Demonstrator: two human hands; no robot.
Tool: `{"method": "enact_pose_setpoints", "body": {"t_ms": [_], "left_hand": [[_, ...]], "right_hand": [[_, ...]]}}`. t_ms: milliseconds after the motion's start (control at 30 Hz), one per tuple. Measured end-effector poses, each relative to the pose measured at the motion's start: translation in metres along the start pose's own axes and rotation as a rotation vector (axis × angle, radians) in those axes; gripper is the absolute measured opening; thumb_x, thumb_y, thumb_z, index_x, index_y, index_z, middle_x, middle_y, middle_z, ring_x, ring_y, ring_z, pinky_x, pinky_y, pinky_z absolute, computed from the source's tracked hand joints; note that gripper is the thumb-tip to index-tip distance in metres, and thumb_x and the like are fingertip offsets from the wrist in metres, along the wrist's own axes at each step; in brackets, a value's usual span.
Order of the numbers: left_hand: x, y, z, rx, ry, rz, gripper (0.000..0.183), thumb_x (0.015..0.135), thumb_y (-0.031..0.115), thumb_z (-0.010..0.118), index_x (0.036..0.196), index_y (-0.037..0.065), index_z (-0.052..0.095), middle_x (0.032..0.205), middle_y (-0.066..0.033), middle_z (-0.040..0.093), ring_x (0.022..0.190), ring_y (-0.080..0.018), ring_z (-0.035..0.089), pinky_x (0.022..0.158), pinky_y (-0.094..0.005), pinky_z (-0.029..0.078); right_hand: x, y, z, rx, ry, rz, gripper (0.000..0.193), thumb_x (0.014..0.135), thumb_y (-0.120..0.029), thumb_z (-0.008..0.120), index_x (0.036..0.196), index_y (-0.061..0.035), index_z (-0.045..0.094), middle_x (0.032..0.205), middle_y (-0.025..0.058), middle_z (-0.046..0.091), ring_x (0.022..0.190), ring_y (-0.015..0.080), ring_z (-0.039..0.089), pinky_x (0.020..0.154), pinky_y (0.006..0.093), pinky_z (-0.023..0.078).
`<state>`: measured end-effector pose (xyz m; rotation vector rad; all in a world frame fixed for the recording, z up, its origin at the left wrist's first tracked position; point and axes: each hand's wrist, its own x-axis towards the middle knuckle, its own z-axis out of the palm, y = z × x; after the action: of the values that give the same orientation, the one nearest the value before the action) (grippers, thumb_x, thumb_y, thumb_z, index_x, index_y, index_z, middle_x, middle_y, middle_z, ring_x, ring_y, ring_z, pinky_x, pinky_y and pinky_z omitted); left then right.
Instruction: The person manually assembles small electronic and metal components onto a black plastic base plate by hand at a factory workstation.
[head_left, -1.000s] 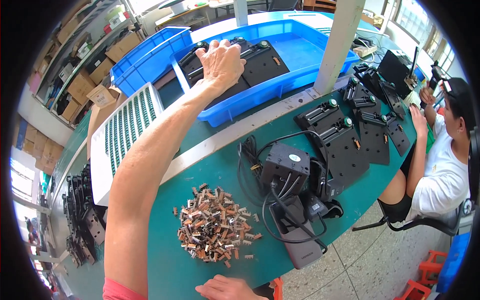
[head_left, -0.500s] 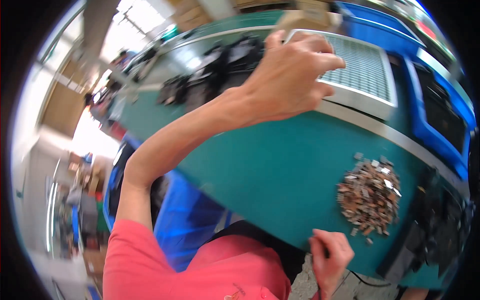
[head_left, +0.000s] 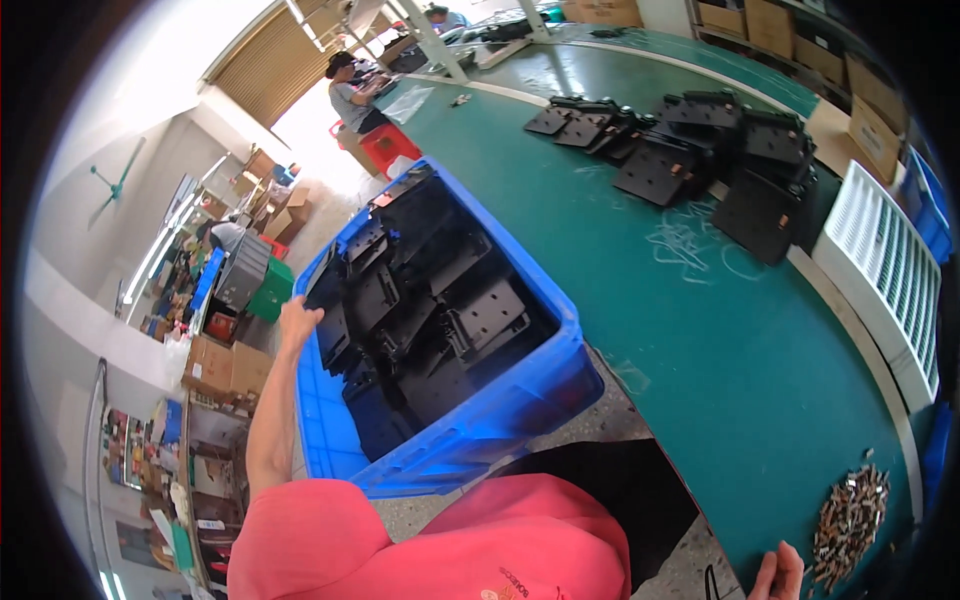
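The right hand (head_left: 778, 575), cut off below, lay beside the pile of small parts (head_left: 850, 515), its grip impossible to tell. Beyond, the left hand (head_left: 298, 322) was at the rim of the blue bin (head_left: 545, 400), fingers bent (gripping or not, unclear); black plates (head_left: 490, 318) lay inside, seemingly a reaching step needing a firm hold next.

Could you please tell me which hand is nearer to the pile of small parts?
Right. The right hand is beside the pile of small parts; the left hand is far off, at the rim of the blue bin.
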<state>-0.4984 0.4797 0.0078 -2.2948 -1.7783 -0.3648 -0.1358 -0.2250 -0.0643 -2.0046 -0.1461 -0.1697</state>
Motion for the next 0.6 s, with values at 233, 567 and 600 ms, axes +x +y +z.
{"method": "enact_pose_setpoints", "body": {"t_ms": [233,567,600], "left_hand": [[-0.036,0.034,0.018,0.086,-0.085,-0.372,0.051,0.078,0.043,0.068,0.115,0.009,0.064,0.125,-0.0191,0.059,0.121,-0.0388,0.051,0.097,-0.0656,0.034],[0.078,-0.034,0.093,0.069,0.078,0.046,0.049,0.08,0.024,0.066,0.124,0.007,0.054,0.116,-0.024,0.057,0.111,-0.0432,0.054,0.092,-0.0496,0.046],[0.08,-0.019,0.091,0.055,0.082,0.069,0.049,0.08,0.024,0.066,0.124,0.007,0.054,0.116,-0.024,0.057,0.111,-0.0432,0.054,0.092,-0.0496,0.046]], "right_hand": [[-0.003,-0.003,0.004,-0.091,-0.007,0.057,0.016,0.09,-0.008,0.067,0.102,0.0023,0.068,0.089,0.0112,0.067,0.079,0.0172,0.059,0.069,0.0342,0.049],[-0.003,-0.001,-0.004,-0.08,-0.036,0.04,0.016,0.095,-0.013,0.061,0.106,-0.0035,0.067,0.091,0.0076,0.063,0.083,0.0173,0.058,0.069,0.0334,0.047],[-0.002,-0.002,-0.005,-0.099,-0.046,0.044,0.017,0.094,-0.013,0.061,0.106,-0.0037,0.068,0.09,0.0079,0.063,0.082,0.0175,0.058,0.069,0.0337,0.047]]}}
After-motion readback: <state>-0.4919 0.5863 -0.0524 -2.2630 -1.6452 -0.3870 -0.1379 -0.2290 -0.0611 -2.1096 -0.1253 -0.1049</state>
